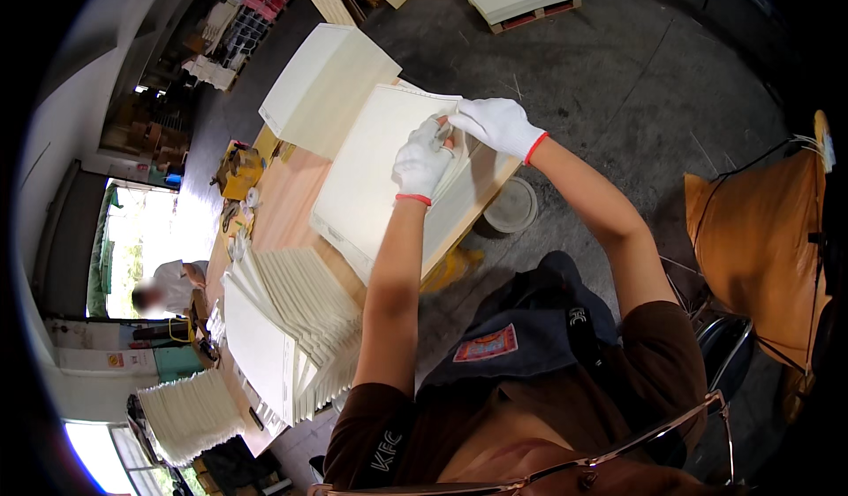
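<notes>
A pile of large white sheets [375, 160] lies on the wooden table in front of me. My left hand [422, 159], in a white glove with a red cuff and some bare fingertips, is closed at the pile's right-hand edge, its fingers bent around the sheets there. Close beside it, my right hand [497, 126] wears a matching glove. Its fingers are pinched together at the far right corner of the sheets. The two hands nearly touch, and the gloves partly hide the edge between them.
A tall white sheet stack [331, 90] stands beyond, a fanned stack [287, 328] nearer left. Bare wooden tabletop [287, 200] shows between. A round bucket [511, 206] sits on the floor below the table's right edge. An orange sack [755, 257] is right; another person [172, 286] is far left.
</notes>
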